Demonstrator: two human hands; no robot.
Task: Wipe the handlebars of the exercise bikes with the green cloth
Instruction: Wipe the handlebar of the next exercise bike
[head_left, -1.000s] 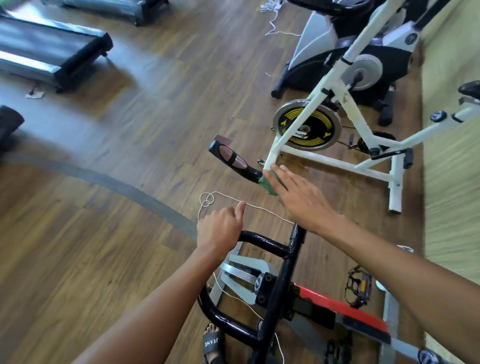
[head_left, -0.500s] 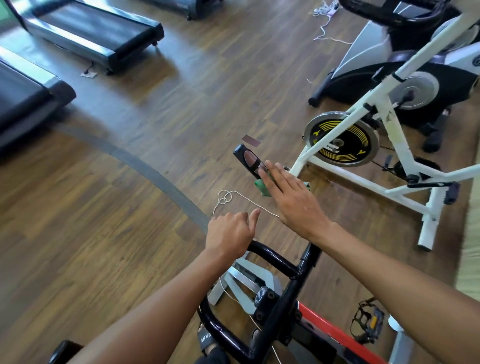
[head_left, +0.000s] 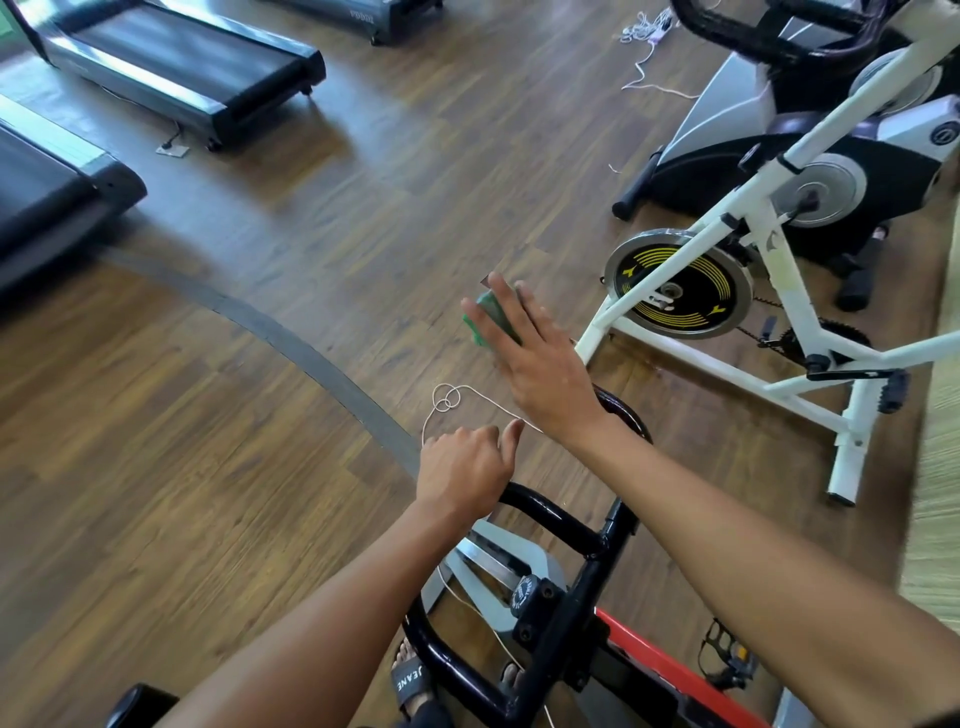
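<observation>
A black handlebar (head_left: 553, 519) of a red and black exercise bike runs up the lower middle of the head view. My left hand (head_left: 462, 475) is closed around its near left grip. My right hand (head_left: 535, 358) lies flat with fingers spread over the far end of the right bar, pressing the green cloth (head_left: 483, 317) onto it. The cloth shows only under my fingertips, and the grip end is hidden beneath it. A curved piece of the right bar (head_left: 626, 410) shows beside my wrist.
A white exercise bike (head_left: 769, 260) with a black and yellow flywheel stands close on the right, another bike (head_left: 810, 130) behind it. Treadmills (head_left: 182, 67) lie at the upper left. A white string (head_left: 452, 402) loops on the wooden floor. My sandalled foot (head_left: 410, 680) is below.
My right hand has slid with the cloth outward along the bar and now covers the grip end that was showing before. My left hand keeps its grip. The view has tilted upward.
</observation>
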